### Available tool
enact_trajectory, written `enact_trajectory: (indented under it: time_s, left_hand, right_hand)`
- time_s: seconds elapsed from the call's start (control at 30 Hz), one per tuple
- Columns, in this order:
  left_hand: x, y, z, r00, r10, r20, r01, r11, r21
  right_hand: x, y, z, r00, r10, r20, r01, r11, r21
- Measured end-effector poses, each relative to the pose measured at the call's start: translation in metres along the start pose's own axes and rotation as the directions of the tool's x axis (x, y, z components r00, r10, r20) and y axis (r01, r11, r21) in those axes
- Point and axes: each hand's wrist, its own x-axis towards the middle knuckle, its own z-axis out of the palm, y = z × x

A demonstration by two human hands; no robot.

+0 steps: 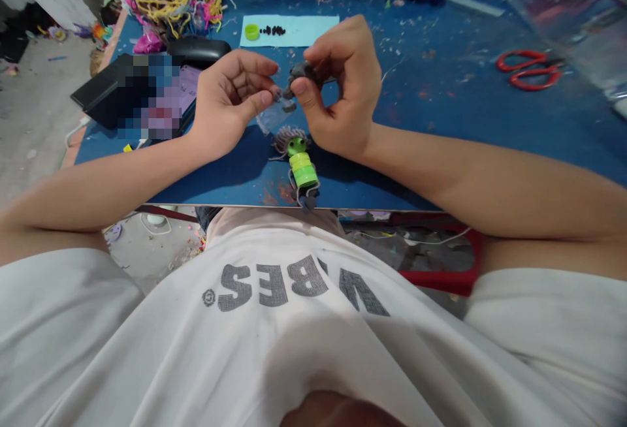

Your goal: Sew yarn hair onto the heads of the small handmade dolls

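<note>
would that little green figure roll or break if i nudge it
Probably light: the green figure looks like small stacked plastic rings. Near the table edge, its round body may roll off. The fuzzy grey hair and thin legs would likely flex.

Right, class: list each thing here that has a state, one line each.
left hand: pinching one end of the grey piece
right hand: pinching the grey piece
grey piece: held above the table, between both hands
green figure: lying on the table, untouched
red scissors: lying flat, untouched
green cap: resting on pale paper
</note>
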Motion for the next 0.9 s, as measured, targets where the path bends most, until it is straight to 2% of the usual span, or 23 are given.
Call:
enact_trajectory:
  time_s: [0.07, 0.13, 0.37, 0.47, 0.57, 0.77, 0.9]
  left_hand:
    - [0.001, -0.002, -0.002, 1.0, 0.002, 0.009, -0.002, 1.0, 0.001]
    - [0.003, -0.003, -0.002, 1.0, -0.004, 0.016, 0.004, 1.0, 0.0]
    - [-0.002, 0.006, 0.008, 0.998, 0.062, 0.001, -0.062, 0.998, 0.026]
    - [-0.004, 0.011, 0.013, 0.997, 0.081, 0.019, -0.081, 0.997, 0.001]
    - [-0.004, 0.012, 0.017, 0.999, 0.053, 0.002, -0.053, 0.999, 0.001]
    - [-0.003, -0.001, 0.016, 0.991, 0.035, -0.127, -0.031, 0.999, 0.036]
    - [0.004, -0.012, 0.009, 0.995, 0.016, -0.099, -0.019, 0.999, -0.034]
  right_hand:
    - [0.002, -0.004, 0.0, 0.999, -0.044, -0.012, 0.044, 0.999, 0.012]
    - [0.003, -0.008, -0.001, 0.999, -0.034, -0.004, 0.034, 0.999, 0.032]
    - [0.001, -0.011, -0.004, 0.991, 0.12, 0.065, -0.116, 0.992, -0.057]
    - [0.002, -0.012, -0.003, 0.986, 0.143, 0.082, -0.141, 0.99, -0.03]
    - [0.003, -0.014, 0.0, 0.973, 0.206, 0.101, -0.208, 0.978, 0.013]
    - [-0.001, -0.012, 0.014, 0.967, 0.242, 0.075, -0.244, 0.969, 0.027]
    - [0.0, -0.008, 0.02, 0.94, 0.335, 0.059, -0.34, 0.934, 0.109]
